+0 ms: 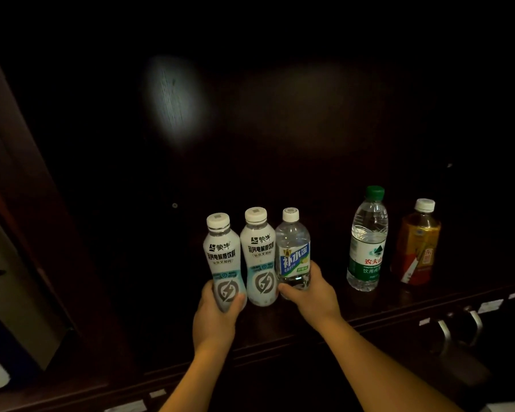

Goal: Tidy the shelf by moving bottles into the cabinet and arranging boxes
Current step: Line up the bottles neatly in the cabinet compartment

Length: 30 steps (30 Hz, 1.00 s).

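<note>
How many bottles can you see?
5: white bottle in left hand, second white bottle beside it, clear bottle in right hand, green-capped bottle, amber bottle far right.

Both hands, left [213, 310] and right [312, 288], around upright bottles, white bottle [222, 263] and clear bottle [293, 254].

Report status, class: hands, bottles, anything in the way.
Left hand grips a white bottle; right hand grips the clear bottle. Second white bottle stands between them, close. Green-cap bottle, tea bottle stand apart.
</note>
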{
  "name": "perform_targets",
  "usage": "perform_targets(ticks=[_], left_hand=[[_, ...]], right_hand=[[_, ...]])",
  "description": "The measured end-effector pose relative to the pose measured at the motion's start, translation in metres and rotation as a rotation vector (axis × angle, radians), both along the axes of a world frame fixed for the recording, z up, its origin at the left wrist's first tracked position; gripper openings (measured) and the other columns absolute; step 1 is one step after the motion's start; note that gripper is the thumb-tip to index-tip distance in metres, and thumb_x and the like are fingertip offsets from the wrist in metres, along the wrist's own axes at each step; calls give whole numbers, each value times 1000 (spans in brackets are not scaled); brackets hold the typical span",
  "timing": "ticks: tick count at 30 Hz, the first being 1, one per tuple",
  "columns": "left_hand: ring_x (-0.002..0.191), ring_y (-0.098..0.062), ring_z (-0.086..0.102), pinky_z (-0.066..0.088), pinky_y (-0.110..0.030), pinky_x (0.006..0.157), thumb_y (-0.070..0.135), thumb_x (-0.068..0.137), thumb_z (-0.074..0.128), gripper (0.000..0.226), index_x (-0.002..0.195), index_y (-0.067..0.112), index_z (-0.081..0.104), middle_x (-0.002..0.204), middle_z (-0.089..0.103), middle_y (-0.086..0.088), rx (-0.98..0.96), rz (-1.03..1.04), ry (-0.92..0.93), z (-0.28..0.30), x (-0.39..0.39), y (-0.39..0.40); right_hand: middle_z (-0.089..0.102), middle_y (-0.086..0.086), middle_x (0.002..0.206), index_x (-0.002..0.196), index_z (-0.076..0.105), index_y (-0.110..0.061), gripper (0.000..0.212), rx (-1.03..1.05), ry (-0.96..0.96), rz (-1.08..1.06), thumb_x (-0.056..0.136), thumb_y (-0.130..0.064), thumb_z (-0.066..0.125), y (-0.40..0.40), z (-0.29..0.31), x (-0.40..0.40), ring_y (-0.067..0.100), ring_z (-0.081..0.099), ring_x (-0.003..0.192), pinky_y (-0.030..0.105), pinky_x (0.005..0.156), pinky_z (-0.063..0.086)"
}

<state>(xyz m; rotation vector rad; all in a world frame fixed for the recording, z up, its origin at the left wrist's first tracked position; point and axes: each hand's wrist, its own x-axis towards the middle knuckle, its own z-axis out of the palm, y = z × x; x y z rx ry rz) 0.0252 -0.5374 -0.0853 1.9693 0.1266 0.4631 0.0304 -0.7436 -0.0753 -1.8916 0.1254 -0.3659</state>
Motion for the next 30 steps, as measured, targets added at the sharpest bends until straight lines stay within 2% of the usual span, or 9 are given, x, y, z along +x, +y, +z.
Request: perform_targets(ticks=[6,11,16,18,20,22,25,28,30], left_hand=[[75,11,50,38,-13,59,42,74,75,55,121,32,49,88,55,27,-33,-6,-6,2,-3,-2],[76,9,51,38,-14,59,45,73,75,55,120,33,49,90,57,23,-39,-2,-7,2,-1,-1],[75,4,50,40,-22,62,46,70,77,55,116,36,49,87,54,23,-43,13,-15,-2,3,2],[78,-4,53,43,-29,67,47,69,78,57,117,35,49,91,56,20,-33,10,-11,-5,5,3],[80,-8,54,43,-32,70,47,69,79,59,119,34,50,96,58,15,-33,14,-10,-7,6,4],[79,-8,53,42,-32,70,44,69,79,60,119,32,50,96,58,13,-37,20,-14,-7,6,3],[81,-10,52,42,-32,71,41,70,80,60,121,28,50,95,56,13,-38,35,-21,-7,5,1],[82,-11,54,43,-33,72,44,71,79,59,121,30,50,95,56,15,-39,30,-22,-6,4,1],[84,-11,55,45,-33,73,45,71,78,59,121,31,49,96,56,16,-48,15,-17,-6,4,1]], right_hand=[[63,-19,99,131,46,-31,72,-1,22,-2,69,-39,81,3,2,2,7,62,91,26,78,49],[61,-24,96,134,42,-32,79,20,47,27,67,-35,83,3,3,2,-8,57,83,12,68,43],[64,-19,110,138,39,-34,84,76,41,69,68,-31,84,-2,9,-8,10,63,104,27,87,50],[59,-14,117,142,40,-28,81,31,-17,-72,71,-35,81,-10,9,-19,13,59,110,27,86,49],[56,-11,110,126,50,-30,60,-32,-158,-315,74,-35,79,-29,6,-35,14,58,106,20,78,46],[51,-8,106,116,52,-25,50,-46,-236,-511,74,-31,80,-57,2,-47,19,56,104,24,79,46],[48,9,122,125,48,-13,66,-42,-161,-634,72,-29,83,-100,1,-48,28,52,113,34,85,46],[43,16,137,138,39,-8,90,-116,-34,-564,67,-39,86,-118,4,-35,32,46,125,46,95,47],[50,12,136,138,41,-10,89,-129,-8,-459,67,-40,86,-121,6,-24,30,48,127,48,96,49]])
